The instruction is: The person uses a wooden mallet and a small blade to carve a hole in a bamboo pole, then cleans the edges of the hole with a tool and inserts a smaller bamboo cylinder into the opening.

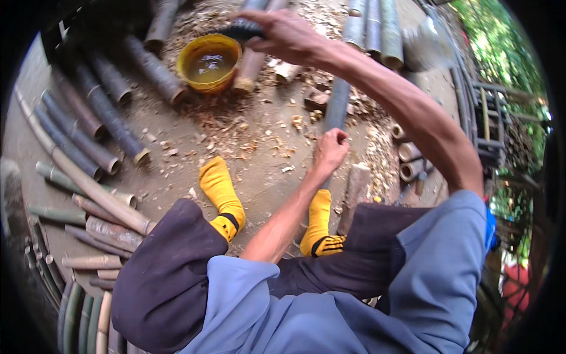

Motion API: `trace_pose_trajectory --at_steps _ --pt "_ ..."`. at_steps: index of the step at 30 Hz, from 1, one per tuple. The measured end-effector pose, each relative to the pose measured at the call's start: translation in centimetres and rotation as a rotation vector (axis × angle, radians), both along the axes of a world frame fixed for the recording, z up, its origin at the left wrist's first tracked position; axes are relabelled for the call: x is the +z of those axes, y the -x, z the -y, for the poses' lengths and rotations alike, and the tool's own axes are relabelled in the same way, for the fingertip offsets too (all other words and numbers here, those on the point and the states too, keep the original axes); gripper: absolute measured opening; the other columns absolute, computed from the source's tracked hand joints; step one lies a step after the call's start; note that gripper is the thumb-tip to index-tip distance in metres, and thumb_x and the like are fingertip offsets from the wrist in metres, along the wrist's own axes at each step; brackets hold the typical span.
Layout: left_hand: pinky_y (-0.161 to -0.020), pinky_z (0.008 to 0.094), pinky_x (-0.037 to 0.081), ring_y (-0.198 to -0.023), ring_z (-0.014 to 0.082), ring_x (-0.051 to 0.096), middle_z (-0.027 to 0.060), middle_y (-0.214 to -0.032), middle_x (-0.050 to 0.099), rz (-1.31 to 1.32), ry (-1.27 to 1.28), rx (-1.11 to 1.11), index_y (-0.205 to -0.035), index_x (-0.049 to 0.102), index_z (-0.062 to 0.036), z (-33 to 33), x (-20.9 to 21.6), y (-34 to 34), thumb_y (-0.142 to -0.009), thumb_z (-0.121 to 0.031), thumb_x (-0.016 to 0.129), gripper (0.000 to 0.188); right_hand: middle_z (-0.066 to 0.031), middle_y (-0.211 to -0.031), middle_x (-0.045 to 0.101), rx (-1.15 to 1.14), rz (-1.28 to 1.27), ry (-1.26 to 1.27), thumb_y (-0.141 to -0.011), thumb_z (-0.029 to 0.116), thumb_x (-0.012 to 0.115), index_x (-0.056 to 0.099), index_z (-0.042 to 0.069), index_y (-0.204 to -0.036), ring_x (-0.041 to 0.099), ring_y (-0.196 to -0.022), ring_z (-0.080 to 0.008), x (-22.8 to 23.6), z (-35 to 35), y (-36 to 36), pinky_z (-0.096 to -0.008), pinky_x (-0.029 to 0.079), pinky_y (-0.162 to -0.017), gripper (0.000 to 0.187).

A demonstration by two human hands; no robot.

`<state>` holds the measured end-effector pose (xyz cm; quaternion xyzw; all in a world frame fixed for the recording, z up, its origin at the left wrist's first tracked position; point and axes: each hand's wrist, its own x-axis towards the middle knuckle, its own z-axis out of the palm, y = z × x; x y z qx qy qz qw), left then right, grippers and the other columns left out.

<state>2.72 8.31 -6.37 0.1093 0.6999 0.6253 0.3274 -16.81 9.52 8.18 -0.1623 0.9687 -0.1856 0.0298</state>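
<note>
My right hand is stretched far forward, its fingers closed round a dark, blurred object whose kind I cannot make out. The object's far end hangs by the rim of a yellow bucket holding murky liquid. Nearer to me, my left hand is curled over a dark grey bamboo pole that runs away from me along the ground. Part of the pole is hidden under that hand. Below it are my feet in yellow socks.
Cut bamboo poles lie across the left side, with a long curved pole over some. More poles lie at the far right, near a clear plastic bag. Shavings litter the ground. A wooden block stands beside my right foot.
</note>
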Motion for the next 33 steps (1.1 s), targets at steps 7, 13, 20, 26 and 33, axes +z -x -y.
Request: trace_pose_trajectory --at_steps 7,13,20,26,33 --pt "-0.082 0.0338 0.051 -0.089 0.0228 0.066 0.0129 -0.093 0.068 -0.132 0.033 -0.280 -0.100 0.065 -0.0011 -0.8 0.1 -1.2 -0.075 -0.022 0.066 0.032 -0.0104 -0.072 0.055 -0.555 0.233 0.331 -0.078 0.023 0.057 0.048 -0.002 -0.094 0.057 -0.061 -0.0169 12.2 -9.1 -12.8 -0.0325 0.049 -0.055 0.031" --pt "-0.086 0.0357 0.050 -0.097 0.0244 0.064 0.0141 -0.103 0.066 0.004 0.137 -0.682 -0.112 0.062 -0.0011 0.1 0.0 -2.2 -0.073 -0.022 0.070 0.045 -0.0091 -0.069 0.057 -0.826 0.215 0.474 -0.075 0.009 0.054 0.045 -0.004 -0.112 0.059 -0.058 -0.0132 7.8 -13.1 -24.8 -0.0289 0.049 -0.052 0.041" --pt "-0.107 0.0428 0.033 -0.130 0.0236 0.037 0.0139 -0.139 0.041 1.097 -0.500 -0.516 -0.141 0.027 -0.0022 0.4 2.5 -5.1 -0.083 -0.031 0.066 0.076 -0.0224 -0.113 0.059 -0.501 0.332 0.427 -0.072 0.005 0.060 0.032 0.015 -0.141 0.062 -0.091 -0.0372 -6.0 -13.6 -36.8 -0.0425 0.051 -0.081 0.075" --pt "-0.100 0.0410 0.043 -0.118 0.0245 0.050 0.0154 -0.126 0.053 1.351 -0.369 -0.003 -0.123 0.049 -0.0004 -2.0 -2.5 -7.2 -0.098 -0.032 0.041 0.041 -0.0131 -0.093 0.061 -0.263 0.519 -0.179 -0.079 0.014 0.058 0.028 0.028 -0.144 0.062 -0.080 -0.0288 -10.0 -15.7 -36.2 -0.0392 0.050 -0.066 0.073" --pt "-0.101 0.0380 0.043 -0.118 0.0217 0.051 0.0081 -0.127 0.052 1.428 -0.642 0.223 -0.121 0.050 -0.0050 -5.4 -4.2 -8.8 -0.098 -0.033 0.041 0.038 -0.0097 -0.086 0.062 0.040 0.377 -0.295 -0.083 0.016 0.051 0.035 0.026 -0.140 0.062 -0.077 -0.0249 -11.3 -21.2 -32.7 -0.0356 0.049 -0.065 0.061"
